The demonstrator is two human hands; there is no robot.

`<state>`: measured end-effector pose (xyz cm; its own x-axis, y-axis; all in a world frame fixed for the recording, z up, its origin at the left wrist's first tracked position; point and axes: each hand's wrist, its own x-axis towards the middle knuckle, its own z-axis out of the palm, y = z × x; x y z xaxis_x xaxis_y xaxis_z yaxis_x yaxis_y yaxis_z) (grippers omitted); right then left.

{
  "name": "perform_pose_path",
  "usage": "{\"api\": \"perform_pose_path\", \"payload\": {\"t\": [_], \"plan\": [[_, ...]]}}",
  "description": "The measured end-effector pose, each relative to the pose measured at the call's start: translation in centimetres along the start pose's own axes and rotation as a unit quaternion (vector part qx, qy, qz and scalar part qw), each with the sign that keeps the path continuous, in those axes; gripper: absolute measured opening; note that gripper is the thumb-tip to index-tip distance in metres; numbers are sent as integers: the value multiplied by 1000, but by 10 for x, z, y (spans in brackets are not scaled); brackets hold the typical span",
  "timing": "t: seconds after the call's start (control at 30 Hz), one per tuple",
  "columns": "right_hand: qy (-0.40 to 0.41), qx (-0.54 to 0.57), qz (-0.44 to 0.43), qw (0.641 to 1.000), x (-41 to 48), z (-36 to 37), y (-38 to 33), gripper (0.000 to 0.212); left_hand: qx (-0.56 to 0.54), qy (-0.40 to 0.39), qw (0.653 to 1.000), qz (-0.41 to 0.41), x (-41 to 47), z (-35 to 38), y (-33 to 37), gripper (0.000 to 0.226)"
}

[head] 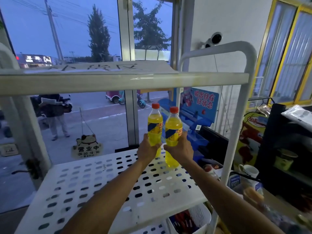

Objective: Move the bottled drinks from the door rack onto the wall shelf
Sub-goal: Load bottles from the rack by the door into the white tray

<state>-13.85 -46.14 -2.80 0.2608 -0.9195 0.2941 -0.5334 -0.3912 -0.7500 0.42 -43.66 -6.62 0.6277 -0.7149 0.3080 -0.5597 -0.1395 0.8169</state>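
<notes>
Left forearm (109,191) and right forearm (228,191) reach up from the bottom of the frame and converge at centre. Beneath them, filling the lower left and middle, lies the white perforated shelf (94,183), its slotted deck bare apart from what the hands bring. The upper shelf board (101,80) crosses the frame above it, with the window (76,39) and a dusk street behind.

At centre stand two bottled drinks, yellow soda with blue-and-yellow labels. The left hand (147,150) is wrapped round the lower body of the left bottle (155,125), and the right hand (181,149) clasps the right bottle (173,130) the same way, fingers curled about each. The bottles are just beside each other near the shelf's far right corner. Both are upright, long axis vertical, labels facing the camera and red caps (155,105) pointing at the board overhead.

The right bottle's base looks to be at the deck, but whether either base bears on it or hovers just above is hard to tell, as the hands hide the left one.

My reading is that this pair is at the placing stage: carried over, not yet let go. No other bottles show on this tier, so these appear to be the first there. The door rack is out of view, so how many remain cannot be judged.
</notes>
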Motion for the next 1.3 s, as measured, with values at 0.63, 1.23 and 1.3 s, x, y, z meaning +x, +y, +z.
{"api": "perform_pose_path", "payload": {"t": [0.63, 1.23, 1.3], "plan": [[-15, -75, 19, 997, -112, -42, -48, 71, 71, -21, 997, -5, -131, -100, 14, 67], [73, -86, 188, 976, -318, -141, 44, 67, 75, -221, 972, 1, -331, -62, 60, 74], [86, -94, 207, 970, -339, -164, 63, 65, 83, -253, 964, 12, -351, -44, 68, 72]]}}
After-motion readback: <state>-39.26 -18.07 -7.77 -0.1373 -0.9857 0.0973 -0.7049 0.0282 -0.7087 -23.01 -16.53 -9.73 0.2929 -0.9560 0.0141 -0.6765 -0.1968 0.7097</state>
